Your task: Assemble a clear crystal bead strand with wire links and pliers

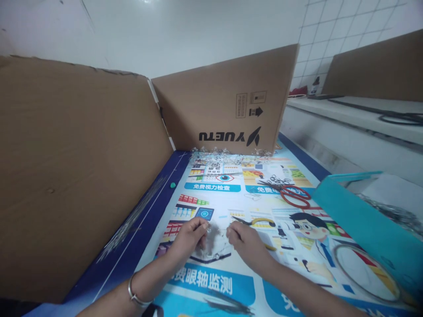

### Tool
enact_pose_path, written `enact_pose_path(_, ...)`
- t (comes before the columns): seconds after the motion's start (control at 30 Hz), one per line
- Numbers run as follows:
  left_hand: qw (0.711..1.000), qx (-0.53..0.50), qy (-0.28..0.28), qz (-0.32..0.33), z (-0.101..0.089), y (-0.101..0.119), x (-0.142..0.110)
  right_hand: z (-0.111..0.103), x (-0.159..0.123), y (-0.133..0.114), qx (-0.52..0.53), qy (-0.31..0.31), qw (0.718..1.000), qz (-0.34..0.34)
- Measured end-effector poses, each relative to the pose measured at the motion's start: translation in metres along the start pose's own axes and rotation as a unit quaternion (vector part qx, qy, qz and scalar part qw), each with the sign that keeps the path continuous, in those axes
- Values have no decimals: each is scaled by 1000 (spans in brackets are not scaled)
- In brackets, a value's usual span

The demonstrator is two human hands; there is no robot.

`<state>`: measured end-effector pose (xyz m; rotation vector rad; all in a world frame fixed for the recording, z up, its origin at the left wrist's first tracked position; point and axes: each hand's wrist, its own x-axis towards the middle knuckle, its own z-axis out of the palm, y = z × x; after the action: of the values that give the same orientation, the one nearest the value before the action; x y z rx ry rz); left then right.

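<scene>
My left hand (192, 234), with a silver bracelet on its wrist, is closed in a pinch over the printed table cover. My right hand (243, 240) pinches a short way to its right. Between them a thin wire piece with clear, shiny bits (214, 246) spans the gap; its fine details are blurred. Yellow-handled pliers (259, 221) lie just beyond my right hand, partly hidden by it. Red-handled scissors (294, 197) rest farther back, beside a small heap of wire loops (278, 180).
Brown cardboard panels (228, 101) stand at the left and back. Straight wires (132, 220) lie along the left edge, more wires (226, 304) at the front. Shiny wire pieces (228, 155) line the back. A teal box (366, 224) and a round hoop (366, 273) are at right.
</scene>
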<state>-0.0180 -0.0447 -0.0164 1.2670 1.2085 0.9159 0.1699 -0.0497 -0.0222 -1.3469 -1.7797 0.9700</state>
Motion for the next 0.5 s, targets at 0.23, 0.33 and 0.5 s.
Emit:
enact_pose_path(0.23,999,21,32,-5,-3,1,7,-3,5,2,6,-23,1000,15)
enact_pose_path(0.33,999,9,45,-1,-3,2,9,-3,5,3,44,-56,997,39)
enact_pose_path(0.5,999,-12,39,7,-6,0,10,2,4,1,117,-108,984,82)
